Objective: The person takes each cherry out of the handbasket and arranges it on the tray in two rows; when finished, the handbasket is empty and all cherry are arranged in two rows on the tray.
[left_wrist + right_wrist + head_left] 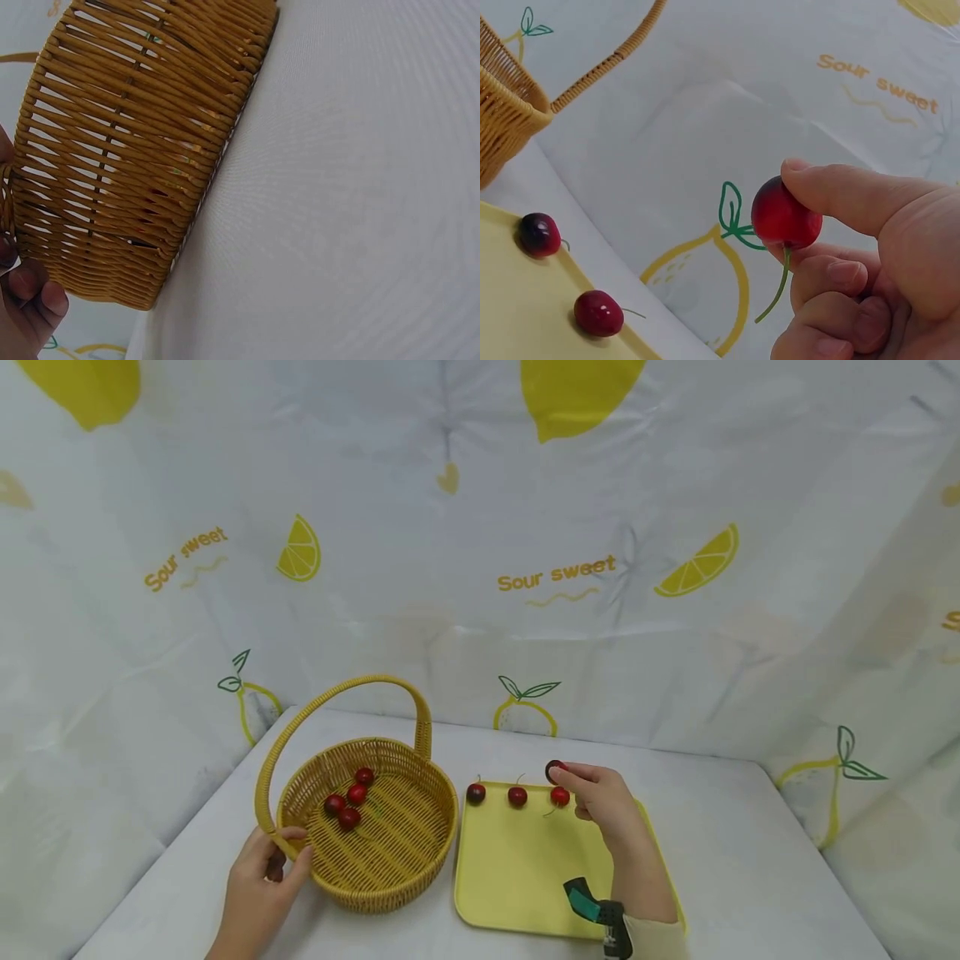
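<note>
Between thumb and fingers, my right hand [611, 797] pinches a dark red cherry [786, 214] by its sides, its green stem hanging down. This hand is above the far right part of a yellow tray [532, 868]. Along the tray's far edge lie three cherries, among them a dark one [476, 793], a red one [517, 796] and a brighter one [560, 796]. At the left, my left hand [258, 885] grips the rim of a wicker basket [375, 897] near the foot of its handle. Several cherries [348, 817] lie inside the basket, toward its left side.
The basket's tall arched handle [375, 679] rises above its opening. Basket and tray stand side by side on a white-covered table [757, 877]. Behind them hangs a white cloth [450, 568] printed with lemons.
</note>
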`<state>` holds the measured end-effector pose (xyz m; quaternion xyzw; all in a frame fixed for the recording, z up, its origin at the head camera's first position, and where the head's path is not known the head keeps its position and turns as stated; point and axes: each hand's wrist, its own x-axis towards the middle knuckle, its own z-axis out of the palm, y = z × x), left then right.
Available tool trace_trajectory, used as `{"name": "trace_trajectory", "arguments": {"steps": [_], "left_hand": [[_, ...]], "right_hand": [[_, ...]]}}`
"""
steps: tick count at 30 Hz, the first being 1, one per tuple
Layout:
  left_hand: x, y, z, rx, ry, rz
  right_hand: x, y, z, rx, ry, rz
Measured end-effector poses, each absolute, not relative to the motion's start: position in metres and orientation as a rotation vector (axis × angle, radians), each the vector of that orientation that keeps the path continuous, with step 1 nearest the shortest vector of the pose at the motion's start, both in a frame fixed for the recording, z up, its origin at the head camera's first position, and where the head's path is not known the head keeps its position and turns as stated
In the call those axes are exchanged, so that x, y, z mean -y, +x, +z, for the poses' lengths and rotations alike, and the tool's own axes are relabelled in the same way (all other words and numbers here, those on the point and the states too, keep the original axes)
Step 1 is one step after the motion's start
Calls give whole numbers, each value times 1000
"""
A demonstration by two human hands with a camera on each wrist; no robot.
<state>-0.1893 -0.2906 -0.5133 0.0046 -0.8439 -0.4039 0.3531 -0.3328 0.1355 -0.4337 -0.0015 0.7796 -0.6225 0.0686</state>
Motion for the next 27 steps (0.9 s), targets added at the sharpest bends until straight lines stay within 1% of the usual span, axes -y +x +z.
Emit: {"name": "trace_trajectory", "arguments": {"steps": [5,12,19,27], "left_hand": [[290,-189,-513,2183,16,-1048],[290,-190,-514,2172,3,-1044],[290,-190,-513,2180,11,-1036],[290,-190,-512,2183,6,-1034]], "right_hand": [[-150,-337,-441,-2365,61,-1877],[-168,-340,-452,-2408,301,-1823],[-177,-344,-468,-2557,496,-1640],[-176,-347,-492,-2747,526,-1536]]}}
